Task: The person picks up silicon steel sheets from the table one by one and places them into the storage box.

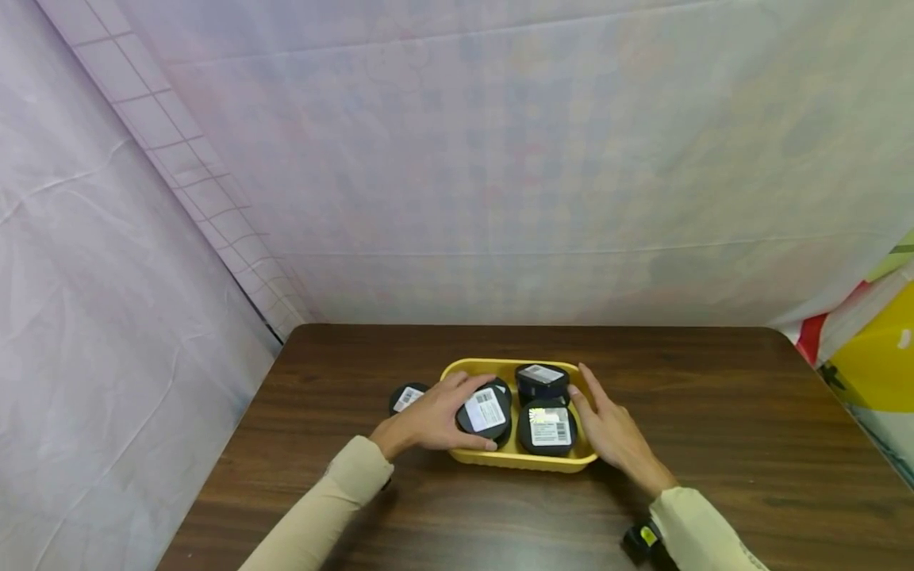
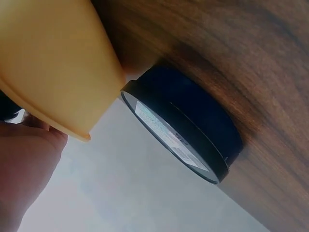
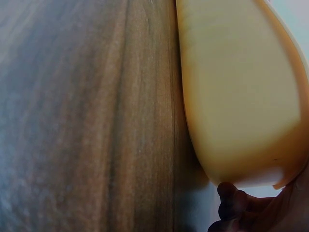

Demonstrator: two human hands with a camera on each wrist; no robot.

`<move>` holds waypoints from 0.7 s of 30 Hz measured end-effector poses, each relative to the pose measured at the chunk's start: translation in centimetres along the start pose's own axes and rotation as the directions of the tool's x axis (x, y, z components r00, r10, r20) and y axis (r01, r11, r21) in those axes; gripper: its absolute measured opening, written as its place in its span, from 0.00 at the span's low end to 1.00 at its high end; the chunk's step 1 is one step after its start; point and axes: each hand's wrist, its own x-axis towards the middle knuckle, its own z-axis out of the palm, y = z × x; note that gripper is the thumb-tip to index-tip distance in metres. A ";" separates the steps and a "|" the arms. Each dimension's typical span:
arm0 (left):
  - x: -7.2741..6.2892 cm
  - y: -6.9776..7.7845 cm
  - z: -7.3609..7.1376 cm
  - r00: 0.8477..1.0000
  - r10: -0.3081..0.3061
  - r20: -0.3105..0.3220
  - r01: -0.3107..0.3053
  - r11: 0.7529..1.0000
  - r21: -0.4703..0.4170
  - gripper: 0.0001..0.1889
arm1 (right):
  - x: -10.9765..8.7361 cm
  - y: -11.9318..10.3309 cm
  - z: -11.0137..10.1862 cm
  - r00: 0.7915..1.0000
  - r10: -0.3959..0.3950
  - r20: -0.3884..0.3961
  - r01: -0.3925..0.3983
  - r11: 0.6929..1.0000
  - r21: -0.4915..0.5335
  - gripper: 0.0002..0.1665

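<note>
A yellow plastic basket (image 1: 531, 462) on the table contains several round black tins with white labels. At its left end my left hand (image 1: 432, 414) grips a labelled black tin (image 1: 484, 411) between thumb and fingers, with another dark tin partly visible beneath it. My right hand (image 1: 616, 432) holds the basket's right end, thumb at the inner side of the rim and fingers outside; curled fingers (image 3: 231, 200) show below the basket wall (image 3: 241, 96) in the right wrist view. One black tin (image 1: 546, 428) lies at the front right inside, and stacked tins (image 1: 541, 376) stand behind it.
Another black tin (image 2: 188, 121) stands on the table just left of the basket, partly behind my left hand in the head view. The brown wooden table (image 1: 714, 412) meets a pale cloth backdrop (image 1: 535, 198). A small black device (image 1: 645, 539) is by my right sleeve.
</note>
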 end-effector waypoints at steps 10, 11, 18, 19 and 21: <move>0.0 0.0 0.1 0.999 -0.005 0.034 0.003 0.998 0.061 0.53 | 0.0 -0.1 0.0 1.000 0.007 0.008 -0.007 1.000 0.004 0.42; 0.0 0.0 0.1 0.999 -0.007 0.039 0.004 0.998 0.067 0.53 | 0.0 -0.1 0.0 1.000 0.007 0.009 -0.007 1.000 0.004 0.42; 0.1 0.0 0.1 0.998 0.000 0.066 -0.007 0.995 0.103 0.53 | 0.0 -0.2 0.1 1.000 0.009 0.010 -0.009 1.000 0.003 0.43; 0.1 0.0 0.1 0.998 0.005 0.067 -0.012 0.994 0.111 0.53 | 0.0 -0.2 0.1 1.000 0.010 0.009 -0.010 1.000 0.004 0.43; 0.1 -0.1 0.1 0.998 0.016 0.069 -0.024 0.992 0.122 0.52 | 0.1 -0.2 0.1 1.000 0.010 0.008 -0.010 1.000 0.003 0.43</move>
